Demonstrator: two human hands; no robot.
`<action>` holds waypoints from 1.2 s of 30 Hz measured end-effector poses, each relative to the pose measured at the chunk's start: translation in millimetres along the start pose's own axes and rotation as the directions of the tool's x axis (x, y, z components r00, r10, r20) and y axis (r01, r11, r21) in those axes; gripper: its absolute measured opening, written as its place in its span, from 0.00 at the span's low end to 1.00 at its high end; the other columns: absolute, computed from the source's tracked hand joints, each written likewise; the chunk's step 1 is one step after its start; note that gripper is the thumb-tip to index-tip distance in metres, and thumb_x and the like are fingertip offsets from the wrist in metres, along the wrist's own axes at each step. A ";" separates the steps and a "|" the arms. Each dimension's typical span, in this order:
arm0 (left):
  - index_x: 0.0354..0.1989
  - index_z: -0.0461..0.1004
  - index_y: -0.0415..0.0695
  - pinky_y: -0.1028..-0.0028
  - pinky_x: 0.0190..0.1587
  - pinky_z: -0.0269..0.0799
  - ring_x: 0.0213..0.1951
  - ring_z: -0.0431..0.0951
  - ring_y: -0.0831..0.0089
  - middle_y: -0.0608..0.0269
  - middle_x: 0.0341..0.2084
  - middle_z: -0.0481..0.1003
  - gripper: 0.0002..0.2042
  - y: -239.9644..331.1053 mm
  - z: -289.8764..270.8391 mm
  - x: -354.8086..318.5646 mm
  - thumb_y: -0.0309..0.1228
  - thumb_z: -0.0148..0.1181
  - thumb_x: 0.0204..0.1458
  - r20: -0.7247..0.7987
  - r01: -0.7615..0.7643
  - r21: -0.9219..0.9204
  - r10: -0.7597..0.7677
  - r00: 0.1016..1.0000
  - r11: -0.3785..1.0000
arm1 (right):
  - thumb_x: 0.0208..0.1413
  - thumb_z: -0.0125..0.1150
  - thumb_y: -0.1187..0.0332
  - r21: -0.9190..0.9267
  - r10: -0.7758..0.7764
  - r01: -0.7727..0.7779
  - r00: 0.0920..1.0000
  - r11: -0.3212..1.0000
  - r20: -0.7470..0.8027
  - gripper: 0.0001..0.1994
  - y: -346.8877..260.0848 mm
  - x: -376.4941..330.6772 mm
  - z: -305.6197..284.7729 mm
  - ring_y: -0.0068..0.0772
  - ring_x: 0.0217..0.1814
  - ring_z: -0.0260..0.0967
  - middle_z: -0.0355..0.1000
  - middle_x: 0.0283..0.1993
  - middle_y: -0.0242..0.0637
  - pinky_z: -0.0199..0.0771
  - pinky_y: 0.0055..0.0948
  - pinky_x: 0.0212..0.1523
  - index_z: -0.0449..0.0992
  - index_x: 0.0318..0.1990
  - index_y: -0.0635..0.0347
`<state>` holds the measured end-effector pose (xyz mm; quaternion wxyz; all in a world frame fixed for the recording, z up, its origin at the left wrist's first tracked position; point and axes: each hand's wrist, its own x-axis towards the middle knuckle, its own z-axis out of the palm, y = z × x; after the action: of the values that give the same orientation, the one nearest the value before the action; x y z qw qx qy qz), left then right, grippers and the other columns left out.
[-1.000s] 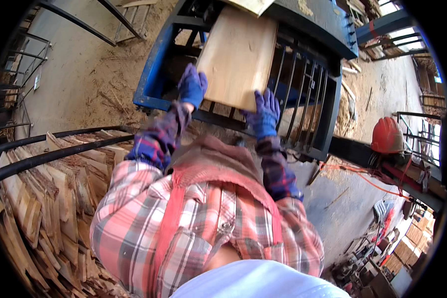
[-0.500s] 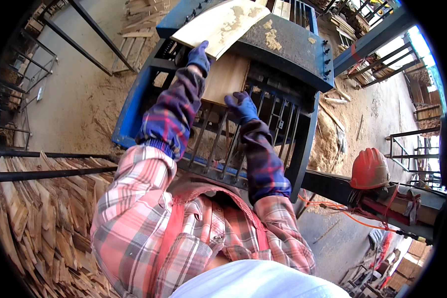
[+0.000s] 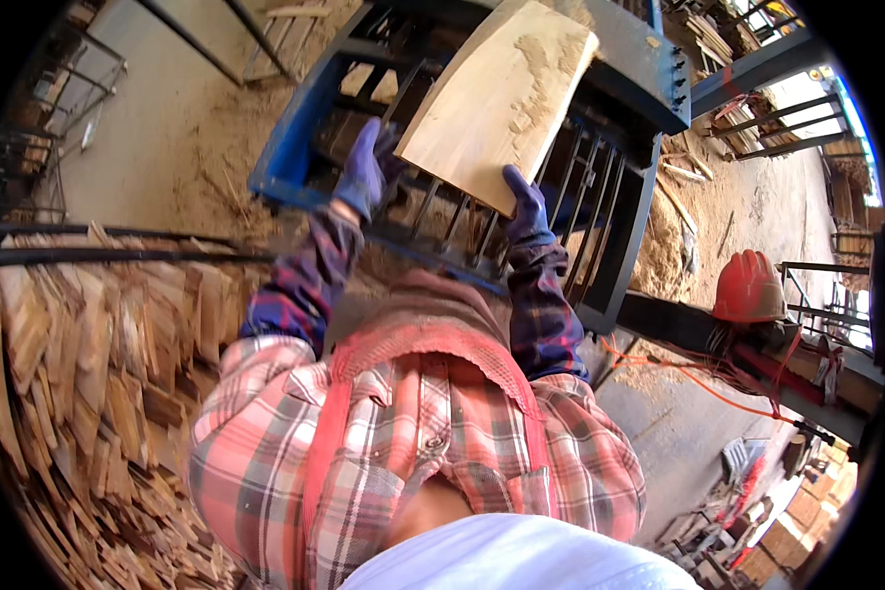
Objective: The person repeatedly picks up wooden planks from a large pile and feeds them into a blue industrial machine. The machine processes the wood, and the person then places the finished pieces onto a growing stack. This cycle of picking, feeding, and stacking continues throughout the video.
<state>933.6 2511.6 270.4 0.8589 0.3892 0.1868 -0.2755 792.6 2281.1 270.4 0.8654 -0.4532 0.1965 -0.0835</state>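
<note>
A wide pale wooden board [image 3: 497, 103] with sawdust on its face lies slanted over the dark bars of a blue machine [image 3: 290, 147]. My right hand [image 3: 528, 208], in a blue-purple glove, grips the board's near right corner, thumb over the edge. Just off the board's left corner is my left hand [image 3: 362, 175], gloved alike, with its fingers apart and nothing seen in them. Whatever lies beneath the board is hidden by it.
Many rough wood strips [image 3: 98, 364] are heaped at left behind black rails [image 3: 118, 256]. A red hard hat [image 3: 749, 287] rests on a dark beam [image 3: 669, 329] at right, near an orange cord [image 3: 698, 372]. Sawdust [image 3: 664, 241] lies beside the machine.
The sawdust-marked board has come nearer me and turned steeper, now covering where the lower board lay. My left hand has come off it and drawn back; my right hand now grips its corner.
</note>
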 end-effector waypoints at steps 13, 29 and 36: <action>0.51 0.76 0.34 0.79 0.44 0.71 0.38 0.74 0.79 0.67 0.39 0.78 0.17 -40.5 -77.3 21.3 0.22 0.69 0.52 0.101 -0.463 0.478 0.476 0.873 0.747 | 0.48 0.73 0.57 -0.235 -0.040 0.047 0.999 0.971 0.035 0.35 66.2 -48.4 20.6 0.41 0.50 0.73 0.74 0.47 0.43 0.73 0.36 0.54 0.68 0.59 0.72; 0.29 0.74 0.44 0.55 0.39 0.73 0.36 0.77 0.49 0.50 0.32 0.75 0.08 -34.0 -0.1 77.8 0.35 0.59 0.51 0.665 -0.340 0.745 0.604 0.440 -0.574 | 0.38 0.74 0.48 -0.959 -0.370 0.157 0.898 -0.238 0.239 0.40 34.0 24.2 13.1 0.54 0.68 0.57 0.62 0.61 0.52 0.54 0.49 0.68 0.70 0.61 0.53; 0.27 0.79 0.48 0.60 0.38 0.70 0.34 0.73 0.59 0.58 0.30 0.75 0.07 -59.6 72.8 -5.6 0.34 0.58 0.47 0.808 -0.253 0.553 0.437 0.395 -0.794 | 0.45 0.67 0.46 -0.911 -0.407 0.248 0.833 -0.330 0.375 0.29 5.9 100.7 -15.9 0.53 0.58 0.68 0.71 0.54 0.50 0.67 0.48 0.54 0.76 0.52 0.54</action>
<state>900.2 2424.8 285.4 0.1094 0.9054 -0.3159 0.2616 877.3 2240.1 230.9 0.1186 -0.9743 0.0932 -0.1674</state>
